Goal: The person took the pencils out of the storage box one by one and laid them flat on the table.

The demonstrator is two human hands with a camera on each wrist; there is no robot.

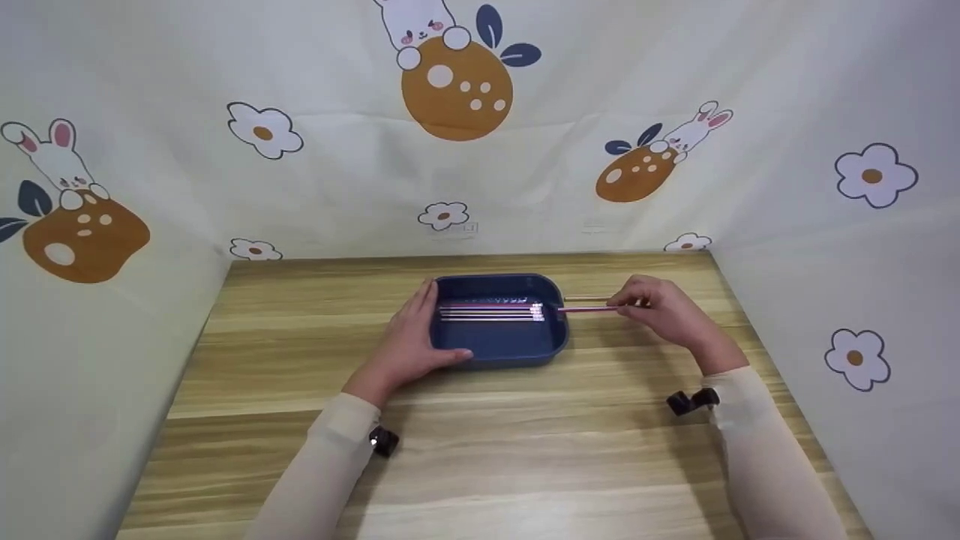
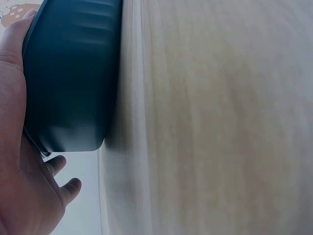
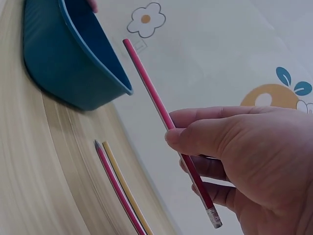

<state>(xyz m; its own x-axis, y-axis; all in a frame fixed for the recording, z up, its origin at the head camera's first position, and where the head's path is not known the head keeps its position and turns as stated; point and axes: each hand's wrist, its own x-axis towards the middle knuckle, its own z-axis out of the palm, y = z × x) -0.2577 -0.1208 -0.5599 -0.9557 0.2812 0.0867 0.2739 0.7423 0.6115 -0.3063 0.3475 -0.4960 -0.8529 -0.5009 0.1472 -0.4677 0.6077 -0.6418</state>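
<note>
Bracing the left end of a blue bin, my left hand lays its thumb along the near rim and its fingers against the left wall. I judge that it steadies the bin rather than lifts it, since the base sits on the wooden table; the fingers are extended, not clenched. Inside the bin, several pencils lie side by side, running left to right, eraser ends to the right; the flat floor probably helps the row lie even. Beyond the right wall, a pink pencil and a yellow pencil rest on the table, close together and roughly parallel, the yellow one on the far side. Above them, my right hand grasps a red pencil, pinched between thumb and forefinger. I place the pinch around mid-length, which likely balances the shaft and leaves its left end free; the eraser end points right, matching the row. This pencil is outside the bin, apart from the two loose ones.
</note>
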